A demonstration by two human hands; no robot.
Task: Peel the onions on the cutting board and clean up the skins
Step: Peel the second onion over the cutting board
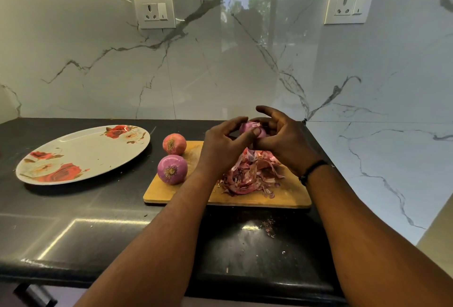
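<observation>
Together, the left hand (pixel 221 143) and right hand (pixel 285 142) curl around a purple onion (pixel 250 128) above the papery skin pile (pixel 250 174) on the wooden cutting board (pixel 289 196), two more onions (pixel 172 169) at nine o'clock.

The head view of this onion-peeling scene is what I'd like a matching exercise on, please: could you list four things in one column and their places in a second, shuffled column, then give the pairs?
Things:
1. flowered plate
2. pile of skins
3. held onion
4. nearer onion

Places:
A. between the left hand and the right hand, above the cutting board
B. on the board's left edge, in front of the farther onion
C. on the dark counter, left of the board
D. heaped on the board, below the hands

Pairs: 1-C, 2-D, 3-A, 4-B
</observation>
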